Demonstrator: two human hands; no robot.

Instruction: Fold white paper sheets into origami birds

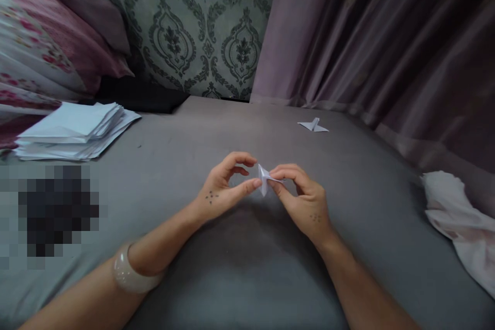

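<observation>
A small piece of folded white paper [263, 179] with pointed ends is held up in front of me. My right hand [303, 193] pinches its right side between thumb and fingers. From the other side, the thumb tip of my left hand [226, 183] touches or nearly touches the paper. The left fingers curve above that thumb with a gap between, their tips close to the paper's upper point. Farther off to the right, another folded paper piece [314, 125] with two spread, wing-like points lies on the grey cloth surface [232, 129].
At the left is a stack of white paper sheets [77, 129], with a dark flat item [143, 95] behind it. A crumpled pale cloth [452, 206] lies at the right. Curtains [340, 36] and a patterned wall [174, 36] bound the far side. A blurred-out patch covers the left edge.
</observation>
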